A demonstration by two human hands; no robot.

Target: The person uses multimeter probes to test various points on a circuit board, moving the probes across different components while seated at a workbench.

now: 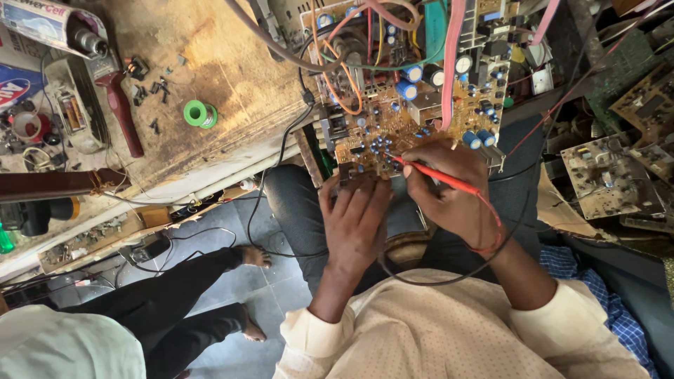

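- The right hand (449,193), right of the frame's centre, is closed in a pen-like grip around a red test probe (439,177).
- The probe's long axis runs from lower right to upper left. Its tip touches the circuit board (393,133) near that board's lower edge, just left of the fingertips. A thin red lead trails back from the probe over the wrist.
- The left hand (354,217), just below centre, lies with fingers spread and curled over the board's near lower edge. It is not closed on anything; it rests against the board, steadying it.
- The board is a tan printed panel set with blue capacitors and tangled orange, pink and grey wires. It stands above both hands, at the upper centre of the frame, and leans out past the table (217,77) edge over the person's lap.
- The right hand is the nearer one to the probed spot; the left hand's fingertips lie just to the lower left of the probe tip, close beside it but apart.
- On the wooden table at upper left lie a green solder spool (199,113), a red-handled tool (123,112) and small dark loose parts.
- More bare circuit boards (607,175) are piled at the right edge.
- At lower left another person's legs (189,295) and bare feet rest on the tiled floor.
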